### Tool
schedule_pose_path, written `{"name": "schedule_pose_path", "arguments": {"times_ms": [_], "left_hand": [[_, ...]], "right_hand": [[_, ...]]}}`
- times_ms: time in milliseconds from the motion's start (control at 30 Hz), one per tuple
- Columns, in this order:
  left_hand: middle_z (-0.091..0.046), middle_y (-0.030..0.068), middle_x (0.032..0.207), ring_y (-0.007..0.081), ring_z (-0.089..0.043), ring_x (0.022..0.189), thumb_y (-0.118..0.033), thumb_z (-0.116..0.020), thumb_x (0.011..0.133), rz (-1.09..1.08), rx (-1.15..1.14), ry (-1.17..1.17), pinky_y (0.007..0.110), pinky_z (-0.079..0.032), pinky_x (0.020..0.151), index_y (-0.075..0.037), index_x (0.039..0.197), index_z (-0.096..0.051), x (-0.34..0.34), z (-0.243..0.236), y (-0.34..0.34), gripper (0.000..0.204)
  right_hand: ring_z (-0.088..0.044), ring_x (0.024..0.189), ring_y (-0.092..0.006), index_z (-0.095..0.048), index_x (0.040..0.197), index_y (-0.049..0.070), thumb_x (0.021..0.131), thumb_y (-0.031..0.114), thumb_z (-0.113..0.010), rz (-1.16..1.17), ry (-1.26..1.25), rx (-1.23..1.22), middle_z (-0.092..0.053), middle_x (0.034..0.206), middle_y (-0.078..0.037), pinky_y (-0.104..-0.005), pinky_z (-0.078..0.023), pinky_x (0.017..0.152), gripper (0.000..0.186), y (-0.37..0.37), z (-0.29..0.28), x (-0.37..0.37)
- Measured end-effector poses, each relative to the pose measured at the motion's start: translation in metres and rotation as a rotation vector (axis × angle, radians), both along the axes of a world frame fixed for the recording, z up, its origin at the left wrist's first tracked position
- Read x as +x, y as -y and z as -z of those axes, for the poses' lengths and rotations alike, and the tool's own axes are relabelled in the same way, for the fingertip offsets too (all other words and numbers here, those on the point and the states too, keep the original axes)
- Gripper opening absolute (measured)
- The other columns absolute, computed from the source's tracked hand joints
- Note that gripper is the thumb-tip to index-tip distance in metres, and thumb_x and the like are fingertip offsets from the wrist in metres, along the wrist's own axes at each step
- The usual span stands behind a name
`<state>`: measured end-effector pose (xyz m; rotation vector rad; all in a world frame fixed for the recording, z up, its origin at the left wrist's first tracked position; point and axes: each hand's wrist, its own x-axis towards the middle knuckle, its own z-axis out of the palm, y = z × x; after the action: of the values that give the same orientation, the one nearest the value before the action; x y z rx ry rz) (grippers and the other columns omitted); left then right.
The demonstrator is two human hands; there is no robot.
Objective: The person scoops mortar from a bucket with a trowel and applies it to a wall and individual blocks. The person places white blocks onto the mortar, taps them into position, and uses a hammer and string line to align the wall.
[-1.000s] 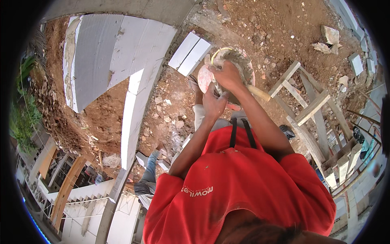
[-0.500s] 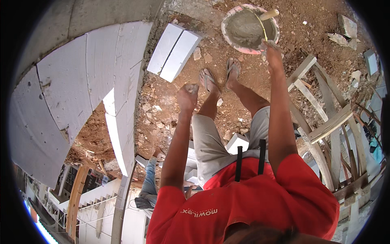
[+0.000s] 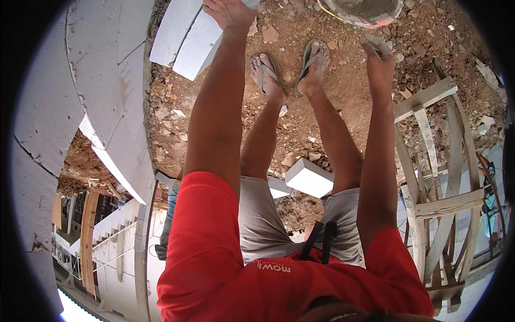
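My left hand (image 3: 230, 13) is at the top edge of the picture, over the right one of two pale grey-white lightweight blocks (image 3: 197, 45) lying side by side on the ground. Its fingers are stretched toward the left block and appear to touch the upper face; part of the hand is cut off. To the right, my right hand (image 3: 380, 61) hangs below the mortar bucket (image 3: 370, 21), apart from it. Its fingers are smeared grey and loosely curved away from the thumb, with nothing visible held. The bucket holds wet grey mortar, and its thin yellow handle rests down at the left side.
A wall of large pale blocks (image 3: 107, 80) curves along the left. Rough wooden trestles (image 3: 448, 209) stand at the right. Another white block (image 3: 308, 178) lies behind my sandalled feet (image 3: 314, 59). Stones and rubble cover the brown soil.
My right hand has left the bucket's rim and handle and come back toward me. My left hand has reached forward to the two blocks. The view has shifted, cutting off most of the bucket.
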<state>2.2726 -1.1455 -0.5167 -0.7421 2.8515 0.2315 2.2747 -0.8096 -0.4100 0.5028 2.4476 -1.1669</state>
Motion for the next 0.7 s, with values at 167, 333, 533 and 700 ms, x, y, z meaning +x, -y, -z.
{"name": "schedule_pose_path", "arguments": {"times_ms": [167, 333, 533, 700], "left_hand": [[-0.043, 0.0270, 0.145, 0.0464, -0.037, 0.139, -0.049, -0.093, 0.061, -0.005, 0.002, 0.022, 0.059, -0.027, 0.119, 0.008, 0.150, -0.031, 0.008, 0.015, 0.025, 0.123], [-0.041, 0.0259, 0.147, 0.0438, -0.033, 0.142, -0.058, -0.091, 0.062, 0.113, 0.006, 0.225, 0.056, -0.023, 0.119, 0.007, 0.149, -0.031, 0.007, 0.002, 0.013, 0.124], [-0.047, 0.0151, 0.128, 0.0323, -0.047, 0.124, -0.046, -0.095, 0.055, 0.257, -0.019, 0.388, 0.043, -0.044, 0.104, -0.002, 0.134, -0.046, 0.011, -0.070, 0.002, 0.103], [-0.045, 0.0191, 0.125, 0.0381, -0.047, 0.120, -0.022, -0.095, 0.053, 0.387, 0.271, 0.115, 0.048, -0.042, 0.107, 0.001, 0.132, -0.043, 0.093, -0.154, 0.027, 0.097]], "right_hand": [[-0.070, 0.092, -0.0167, -0.071, 0.121, 0.000, 0.100, 0.013, -0.059, 0.202, 0.371, -0.136, -0.073, 0.111, -0.010, -0.0323, -0.054, 0.086, 0.027, -0.020, -0.049, 0.042], [-0.071, 0.088, -0.0174, -0.071, 0.121, 0.002, 0.101, 0.012, -0.058, 0.269, 0.501, -0.230, -0.073, 0.109, -0.009, -0.0313, -0.056, 0.082, 0.026, -0.014, -0.059, 0.089], [-0.069, 0.081, -0.0155, -0.070, 0.119, 0.004, 0.102, 0.013, -0.060, 0.232, 0.599, -0.379, -0.072, 0.099, -0.007, -0.0296, -0.055, 0.076, 0.022, 0.007, -0.104, 0.114], [-0.068, 0.084, -0.0146, -0.070, 0.119, 0.005, 0.102, 0.018, -0.062, 0.297, 0.542, -0.361, -0.072, 0.099, -0.007, -0.0294, -0.054, 0.076, 0.023, 0.018, -0.139, 0.109]]}}
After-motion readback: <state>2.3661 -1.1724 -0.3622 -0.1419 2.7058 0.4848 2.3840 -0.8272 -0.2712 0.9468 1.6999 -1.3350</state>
